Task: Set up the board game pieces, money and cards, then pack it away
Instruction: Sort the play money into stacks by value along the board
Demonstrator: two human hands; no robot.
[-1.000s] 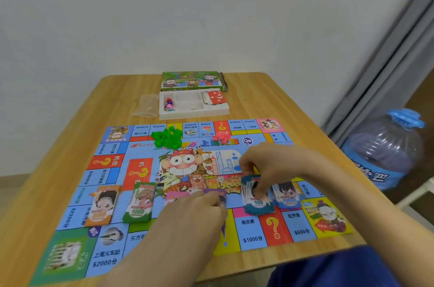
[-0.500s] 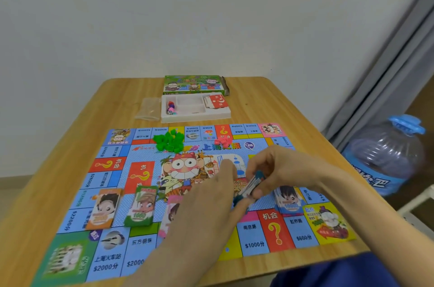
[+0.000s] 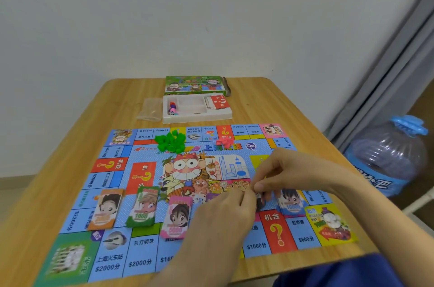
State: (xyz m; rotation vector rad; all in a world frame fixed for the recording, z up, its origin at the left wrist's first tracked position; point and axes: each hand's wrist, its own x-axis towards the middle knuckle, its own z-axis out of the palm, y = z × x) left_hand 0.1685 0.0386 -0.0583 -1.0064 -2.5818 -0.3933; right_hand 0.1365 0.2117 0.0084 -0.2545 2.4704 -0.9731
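A colourful game board (image 3: 145, 249) lies flat on the wooden table (image 3: 58, 169). Along its near side lie stacks of play money: orange (image 3: 106, 209), green (image 3: 143, 209), pink (image 3: 177, 217) and blue (image 3: 291, 202). My right hand (image 3: 288, 174) and my left hand (image 3: 225, 211) meet over the board and both pinch a small stack of notes (image 3: 259, 200) held on edge, mostly hidden by my fingers. Green houses (image 3: 170, 141) and red pieces (image 3: 225, 142) sit in heaps at the board's far side.
Behind the board stands a white tray (image 3: 197, 117) holding pawns, dice and red cards, with the green box lid (image 3: 195, 86) behind it and a clear plastic bag (image 3: 149, 112) to its left. A large water bottle (image 3: 387, 157) stands on the floor at the right.
My right hand picked a stack of notes up off the board and turned it on edge. My left hand moved right to join it, uncovering the pink stack.
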